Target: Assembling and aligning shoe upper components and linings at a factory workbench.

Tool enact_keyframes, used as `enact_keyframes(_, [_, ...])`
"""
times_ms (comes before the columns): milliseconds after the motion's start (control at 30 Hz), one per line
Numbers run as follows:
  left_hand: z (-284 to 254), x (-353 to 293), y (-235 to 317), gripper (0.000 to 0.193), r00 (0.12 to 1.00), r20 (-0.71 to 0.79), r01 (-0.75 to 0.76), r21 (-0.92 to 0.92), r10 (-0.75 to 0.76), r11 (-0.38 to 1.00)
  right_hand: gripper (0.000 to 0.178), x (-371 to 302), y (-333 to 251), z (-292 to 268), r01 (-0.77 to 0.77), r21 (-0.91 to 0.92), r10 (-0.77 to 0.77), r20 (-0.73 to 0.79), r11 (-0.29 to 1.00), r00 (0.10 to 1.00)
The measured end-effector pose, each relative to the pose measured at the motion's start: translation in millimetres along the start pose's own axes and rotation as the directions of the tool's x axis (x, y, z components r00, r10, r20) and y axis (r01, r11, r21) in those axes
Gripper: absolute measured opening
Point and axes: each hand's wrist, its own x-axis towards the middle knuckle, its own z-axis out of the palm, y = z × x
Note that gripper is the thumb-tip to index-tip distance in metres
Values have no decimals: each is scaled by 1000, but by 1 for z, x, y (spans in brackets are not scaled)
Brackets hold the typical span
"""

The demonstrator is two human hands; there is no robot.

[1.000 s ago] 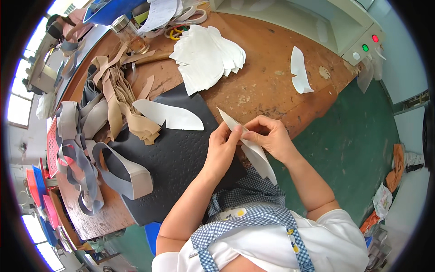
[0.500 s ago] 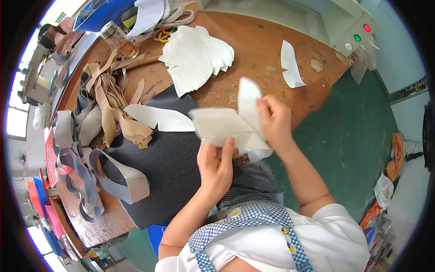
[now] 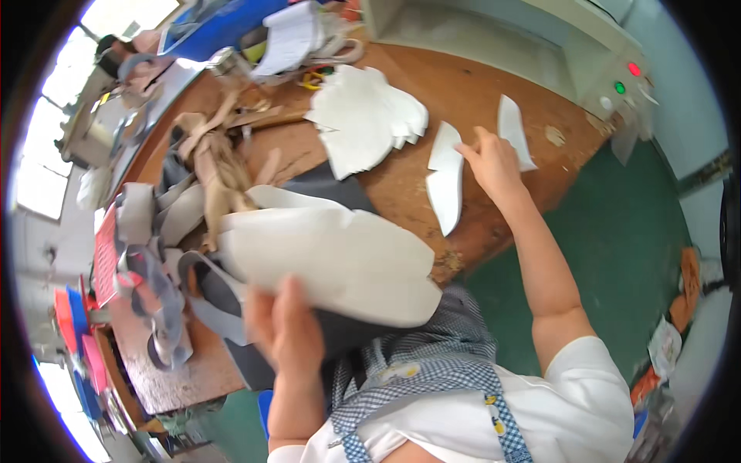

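My left hand (image 3: 289, 328), somewhat blurred, grips the lower left edge of a broad cream-white flat piece (image 3: 332, 258) with small notches at its right end. The piece is held over a black mat (image 3: 340, 332). My right hand (image 3: 494, 163) is over the brown table, fingers apart, thumb tip at the edge of a slim white notched piece (image 3: 445, 189). Just right of that hand lies a second slim white piece (image 3: 512, 127). Another white piece (image 3: 297, 198) on the mat is partly hidden behind the held one.
A fanned stack of white pieces (image 3: 367, 119) lies at the table's middle back. Tan strips (image 3: 212, 166) and grey strips (image 3: 139, 289) pile up on the left. At the back right stands a pale box (image 3: 594, 73) with coloured buttons; a blue bin (image 3: 224, 31) is back left.
My right hand has moved away from the broad piece and up over the table, where a slim white piece now lies. My left hand has carried the broad piece left.
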Motion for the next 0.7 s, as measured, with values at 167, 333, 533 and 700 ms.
enact_keyframes(167, [45, 12, -1, 24, 974, 225, 120, -392, -31, 912, 28, -56, -92, -53, 372, 535, -302, -217, 758, 928])
enact_keyframes(333, [58, 6, 2, 15, 948, 313, 25, -265, 61, 964, 19, -93, -128, -59, 488, 604, -595, -27, 630, 803])
enact_keyframes(533, [57, 11, 1, 15, 926, 363, -49, -159, 104, 986, 7, -99, -130, -53, 404, 702, -552, -20, 586, 834])
enact_keyframes(700, [58, 16, -5, 16, 924, 374, -1, -208, 80, 978, 9, -99, -121, -47, 321, 777, -530, 19, 542, 848])
